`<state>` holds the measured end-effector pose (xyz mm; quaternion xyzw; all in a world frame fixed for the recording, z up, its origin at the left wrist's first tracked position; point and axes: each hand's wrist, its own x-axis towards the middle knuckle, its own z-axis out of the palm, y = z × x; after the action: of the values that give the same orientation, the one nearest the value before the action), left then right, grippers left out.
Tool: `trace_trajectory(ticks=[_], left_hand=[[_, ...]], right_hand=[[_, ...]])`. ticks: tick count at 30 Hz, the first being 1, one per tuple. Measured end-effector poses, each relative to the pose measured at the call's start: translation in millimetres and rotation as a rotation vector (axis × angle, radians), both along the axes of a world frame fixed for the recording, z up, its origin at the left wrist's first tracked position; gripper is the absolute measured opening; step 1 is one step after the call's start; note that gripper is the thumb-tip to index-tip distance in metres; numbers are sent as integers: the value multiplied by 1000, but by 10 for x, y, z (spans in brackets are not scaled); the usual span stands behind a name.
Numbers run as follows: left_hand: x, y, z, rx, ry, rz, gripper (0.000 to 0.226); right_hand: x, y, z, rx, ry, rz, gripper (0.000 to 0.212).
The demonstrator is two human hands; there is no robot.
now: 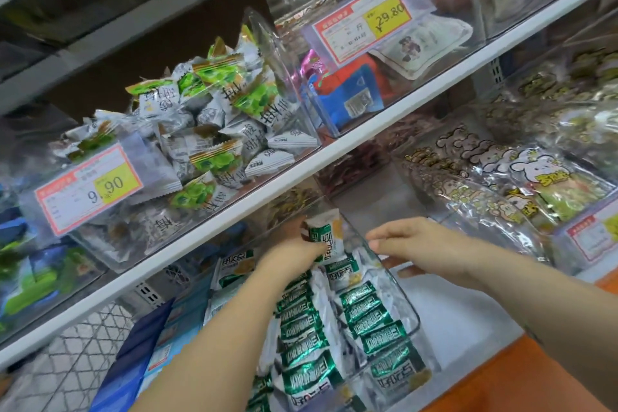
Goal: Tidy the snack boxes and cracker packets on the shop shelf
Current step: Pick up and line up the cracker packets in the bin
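Observation:
A clear plastic bin [406, 294] on the lower shelf holds several green-and-white cracker packets [307, 344] lined up in rows. My left hand [294, 251] reaches into the bin's far end and grips one green-and-white packet [326, 237], held upright above the others. My right hand [411, 244] is at the bin's right wall, fingers bent over its top edge and thumb against the outside. More of the same packets [234, 267] lie to the left of the bin, beside blue snack boxes [147, 351].
The white shelf above [301, 170] carries a clear bin of green-and-white sweets with a 9.90 price tag [90, 187] and another bin with a 29.80 tag [366, 22]. Clear bags of cartoon-printed snacks [501, 177] fill the right side. An orange ledge [501, 385] runs along the front.

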<state>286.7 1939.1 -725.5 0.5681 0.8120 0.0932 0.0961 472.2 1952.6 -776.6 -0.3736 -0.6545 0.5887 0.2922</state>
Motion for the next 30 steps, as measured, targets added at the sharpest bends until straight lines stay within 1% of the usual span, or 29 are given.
trace_trajectory(ticks=[1, 2, 4, 5, 6, 8, 10, 13, 17, 20, 21, 23, 24, 25, 26, 29, 30], left_hand=[[-22, 5, 7, 6, 22, -5, 43], [-62, 23, -13, -11, 57, -17, 40], [-103, 14, -64, -82, 68, -61, 15], [-124, 23, -107, -124, 58, -81, 13], [-125, 31, -143, -160, 55, -110, 15], [-129, 89, -209, -187, 140, -174, 36], [-127, 189, -250, -184, 214, -239, 44], [-121, 345, -322, -256, 197, -335, 31], [-114, 505, -482, -391, 283, -429, 23], [-130, 595, -473, -445, 220, -414, 19], [-124, 607, -438, -434, 203, -416, 17], [-112, 645, -371, -317, 201, -406, 9], [-99, 664, -367, -245, 236, -403, 12], [-85, 674, -375, -198, 284, -398, 20], [-64, 672, -398, -188, 326, -390, 24], [-13, 652, -498, -282, 418, -373, 12], [0, 635, -517, -311, 458, -373, 16]], right_hand=[[5, 17, 3, 1, -3, 9, 6], [9, 31, 7, 3, -8, 17, 6], [13, 49, 9, 5, -18, 32, 6], [14, 54, 6, 5, -20, 36, 6], [14, 56, 2, 4, -21, 39, 6], [8, 59, -5, 2, -21, 41, 6], [2, 62, -9, -3, -16, 41, 7], [-8, 62, -12, 1, -21, 36, 9], [-17, 63, -32, 4, -27, 23, 10], [-16, 75, -44, 7, -26, 27, 10], [-16, 78, -47, 7, -23, 30, 10], [-18, 86, -52, 6, -17, 32, 10], [-22, 91, -56, 6, -15, 32, 10], [-27, 94, -58, 7, -15, 32, 10], [-32, 96, -61, 7, -13, 31, 11], [-38, 98, -75, 7, -10, 23, 10], [-40, 98, -80, 7, -13, 21, 10]])
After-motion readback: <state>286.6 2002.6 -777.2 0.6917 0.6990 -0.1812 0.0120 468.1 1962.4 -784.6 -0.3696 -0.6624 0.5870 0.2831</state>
